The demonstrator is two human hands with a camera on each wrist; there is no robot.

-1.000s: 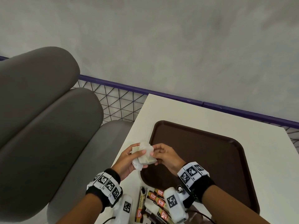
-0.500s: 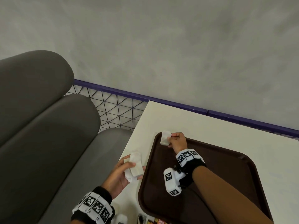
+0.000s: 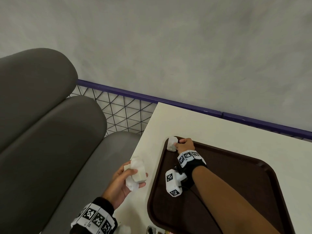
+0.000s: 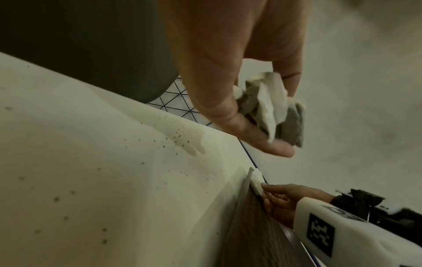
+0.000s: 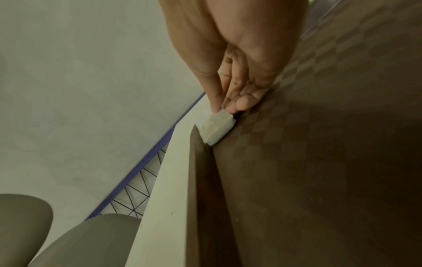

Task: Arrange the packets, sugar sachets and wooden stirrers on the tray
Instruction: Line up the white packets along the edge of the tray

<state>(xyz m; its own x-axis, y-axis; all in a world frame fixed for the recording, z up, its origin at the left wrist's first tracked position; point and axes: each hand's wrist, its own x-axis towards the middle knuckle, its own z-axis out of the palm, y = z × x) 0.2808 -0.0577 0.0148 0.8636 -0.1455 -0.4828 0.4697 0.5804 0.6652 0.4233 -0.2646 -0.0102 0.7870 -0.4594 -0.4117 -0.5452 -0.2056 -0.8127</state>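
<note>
white packet going into far-left tray corner

r hand point(image 3: 185, 144) pinches a small white folded paper packet point(image 3: 172, 143) w/ thumb + fingertips point(image 5: 242, 103), clamped on it. packet sits at the far-left corner of the dark brown rectangular plastic tray point(image 3: 253, 183), leaning against the raised rim; its lower end looks to touch the tray floor. r forearm stretches across the tray, wrist band w/ black-and-white markers on it.

l hand point(image 3: 125, 179) is off the tray, just left of it, above the white tabletop point(image 3: 219, 132) near its left edge. fingers + thumb curl round a bunch of white paper packets point(image 3: 136, 173), some crumpled, one flatter + beige-ish. exact count can't tell. the two hands are well apart.

at the bottom edge of the head view, just before the tray, bits of other items peek in, too cropped to tell what.

left of the tabletop: grey padded bench seat point(image 3: 42, 132). behind: black wire mesh panel point(image 3: 121, 112) w/ purple rail point(image 3: 168, 100), grey wall beyond
</note>
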